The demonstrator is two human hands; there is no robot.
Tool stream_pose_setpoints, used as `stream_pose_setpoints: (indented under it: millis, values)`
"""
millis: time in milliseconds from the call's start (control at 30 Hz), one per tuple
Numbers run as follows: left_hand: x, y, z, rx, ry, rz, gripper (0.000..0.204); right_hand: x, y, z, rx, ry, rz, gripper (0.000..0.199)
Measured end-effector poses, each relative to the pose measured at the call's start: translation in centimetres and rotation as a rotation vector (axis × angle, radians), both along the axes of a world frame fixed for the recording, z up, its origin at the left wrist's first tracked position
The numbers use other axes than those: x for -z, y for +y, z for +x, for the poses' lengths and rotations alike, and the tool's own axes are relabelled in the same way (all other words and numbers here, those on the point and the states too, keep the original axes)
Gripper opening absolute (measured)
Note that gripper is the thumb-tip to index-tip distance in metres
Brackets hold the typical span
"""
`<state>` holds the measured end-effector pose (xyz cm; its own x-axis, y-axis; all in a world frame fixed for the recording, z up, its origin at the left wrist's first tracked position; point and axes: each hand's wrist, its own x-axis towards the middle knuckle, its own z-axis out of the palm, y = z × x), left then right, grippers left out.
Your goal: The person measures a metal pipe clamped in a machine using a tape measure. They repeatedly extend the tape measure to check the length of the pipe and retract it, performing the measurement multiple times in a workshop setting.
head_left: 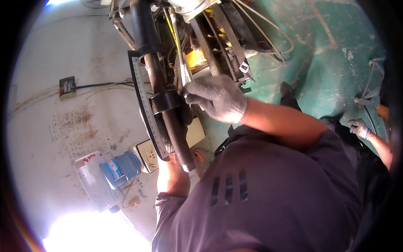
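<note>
Green worn workshop floor (327, 63) behind. Long dark threaded steel shaft with black collar (168, 105) ran down machine side; looked heavy, rigid, greasy. Right hand (218, 98), grey knit glove, fingers curled beside collar on thin metal strip (184, 71). Left hand (168, 145) mostly hidden behind shaft's lower end; grip unclear. Best held at collar.

Lower left: blue plastic bottle (121, 169) lying beside white paper sheet with red dots (90, 178). Left: small dark box (67, 87) on pale wall, cable attached. Upper right: worn green floor (336, 50). Right edge: another person's gloved hand (360, 127).
</note>
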<state>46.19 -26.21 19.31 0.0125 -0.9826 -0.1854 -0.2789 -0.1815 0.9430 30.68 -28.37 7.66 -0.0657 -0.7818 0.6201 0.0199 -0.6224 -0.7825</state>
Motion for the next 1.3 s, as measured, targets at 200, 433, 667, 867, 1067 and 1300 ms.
stream_pose_setpoints:
  millis: [200,433,667,867,1067,1300]
  values:
    - [1.0,-0.2,0.8,0.088,-0.301,-0.152,0.029,0.7,-1.3,-0.1,-0.008,-0.05,-0.074,0.014]
    - [0.2,0.0,0.5,-0.11,0.549,0.19,0.04,0.6,-0.1,1.5,0.03,-0.284,0.319,0.029]
    - [0.8,0.0,2.5,-0.06,0.555,0.192,0.053,0.9,-3.5,0.9,-0.052,-0.428,0.234,0.019]
    - [2.3,0.1,1.7,-0.186,0.517,0.109,0.041,0.4,0.1,-0.1,-0.05,-0.222,0.151,0.02]
    - [2.1,-0.3,1.6,-0.189,0.501,0.066,0.047,0.1,0.8,-0.5,-0.08,-0.2,0.119,0.021]
    - [2.5,-0.6,4.8,0.055,1.009,0.274,0.061,-0.8,1.6,-1.4,-0.058,-0.155,0.188,0.018]
